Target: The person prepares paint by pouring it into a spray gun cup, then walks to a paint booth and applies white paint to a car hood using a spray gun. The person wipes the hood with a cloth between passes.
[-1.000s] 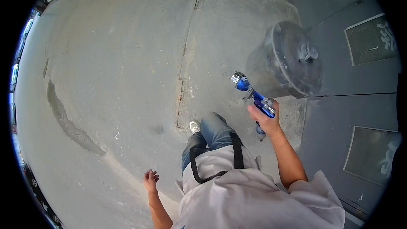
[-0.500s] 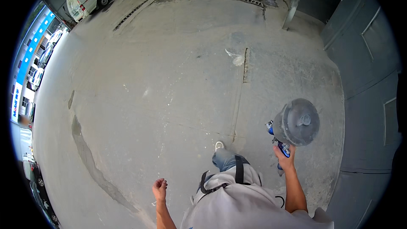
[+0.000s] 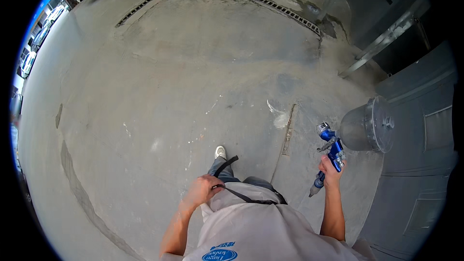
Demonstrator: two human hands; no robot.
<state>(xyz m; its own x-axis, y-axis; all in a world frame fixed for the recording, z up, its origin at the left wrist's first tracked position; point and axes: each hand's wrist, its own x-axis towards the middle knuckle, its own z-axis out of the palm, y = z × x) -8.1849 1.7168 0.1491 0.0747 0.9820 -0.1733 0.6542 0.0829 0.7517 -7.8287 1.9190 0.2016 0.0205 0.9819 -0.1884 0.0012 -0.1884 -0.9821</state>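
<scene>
Presently, you hold the blue spray gun (image 3: 333, 148) in your right hand (image 3: 331, 173), the fingers clamped around it; it is over the grey floor (image 3: 145, 92), with the cloudy lidded cup (image 3: 358, 128) on its right side. Your left hand (image 3: 200, 191) is at your waist, its fingers closed on the black strap (image 3: 241, 196).

Blue-silver spray gun (image 3: 334, 151), black strap (image 3: 243, 197)
</scene>
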